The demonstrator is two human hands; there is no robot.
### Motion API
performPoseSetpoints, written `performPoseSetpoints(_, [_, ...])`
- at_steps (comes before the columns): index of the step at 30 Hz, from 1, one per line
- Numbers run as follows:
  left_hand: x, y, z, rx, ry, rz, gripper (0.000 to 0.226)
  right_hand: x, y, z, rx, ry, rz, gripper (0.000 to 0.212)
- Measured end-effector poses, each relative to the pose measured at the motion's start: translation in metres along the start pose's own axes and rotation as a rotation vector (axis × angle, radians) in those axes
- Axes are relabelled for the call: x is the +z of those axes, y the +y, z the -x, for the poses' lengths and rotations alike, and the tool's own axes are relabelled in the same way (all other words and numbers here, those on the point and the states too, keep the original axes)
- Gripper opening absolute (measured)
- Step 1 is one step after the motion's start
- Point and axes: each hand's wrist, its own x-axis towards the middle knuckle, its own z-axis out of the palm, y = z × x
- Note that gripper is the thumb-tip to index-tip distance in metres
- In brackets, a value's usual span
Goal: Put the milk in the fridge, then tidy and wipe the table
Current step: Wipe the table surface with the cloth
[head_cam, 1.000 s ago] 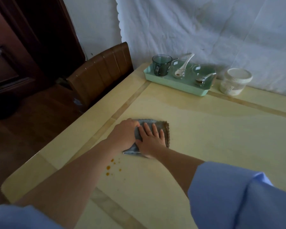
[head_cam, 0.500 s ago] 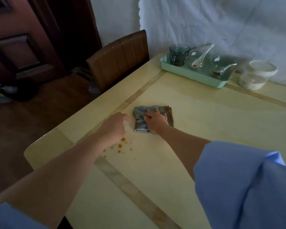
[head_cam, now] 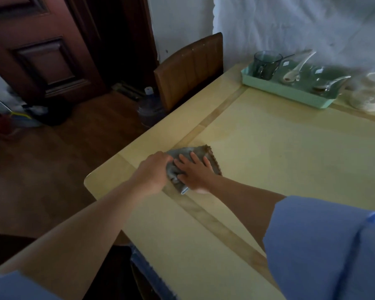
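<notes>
the gray cloth [head_cam: 200, 150] lies on the yellow table [head_cam: 268, 159], a bit left of the middle of the frame, close to the table's left edge and on a darker stripe that runs along it; the cloth is bunched up on its left side and has a brown trim on its right side; the right hand [head_cam: 195, 174] lies flat on top of the cloth; its fingers [head_cam: 194, 158] are straight and a little spread, and they press down on it; the left hand [head_cam: 154, 172] is just beside the right hand, on the left end of the cloth; its fingers are curled in and hold the bunched part; the two hands touch or almost touch; both arms are bare up to blue sleeves [head_cam: 325, 245] at the bottom of the frame.

in the upper right of the frame a green tray [head_cam: 286, 94] sits on the table by a white sheet [head_cam: 301, 24] on the wall; in the tray stand a dark glass mug [head_cam: 266, 63], a white spoon [head_cam: 299, 66] and some small glass bowls [head_cam: 325, 81]; just right of the tray is a white tub [head_cam: 368, 94], too blurry to see well; a brown chair [head_cam: 191, 70] stands at the far left side of the table, top middle of the frame; a big water bottle [head_cam: 149, 107] sits on the wood floor beside it; a dark brown door [head_cam: 41, 50] fills the upper left.
</notes>
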Motion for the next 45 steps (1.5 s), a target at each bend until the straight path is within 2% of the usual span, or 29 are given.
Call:
performPoseSetpoints(7, [-0.003,0.009,0.004,0.104,-0.008,-0.102,0.034,-0.006,0.001,-0.011,0.233,0.018,-0.082,0.062])
performPoseSetpoints(14, [0.002,-0.017,0.018,0.077,-0.057,-0.102,0.037,0.023,-0.022,0.021,0.184,0.020,-0.051,0.062])
performPoseSetpoints(21, [-0.012,-0.040,0.025,0.080,0.003,-0.023,0.041,0.011,-0.043,-0.005,0.263,0.050,-0.121,0.066])
performPoseSetpoints(28, [-0.010,-0.052,0.044,0.103,-0.047,0.011,0.034,0.049,-0.080,0.029,0.164,0.004,-0.093,0.063])
performPoseSetpoints(36, [-0.018,-0.059,0.039,0.115,-0.029,-0.036,0.039,0.025,-0.083,-0.010,0.343,0.067,-0.183,0.065])
performPoseSetpoints(41, [-0.014,-0.097,0.043,0.057,-0.043,-0.057,0.039,0.034,-0.113,-0.019,0.255,0.066,-0.141,0.066])
performPoseSetpoints(45, [-0.003,-0.107,0.039,0.140,-0.054,-0.008,0.037,0.036,-0.129,-0.016,0.190,0.051,-0.122,0.064])
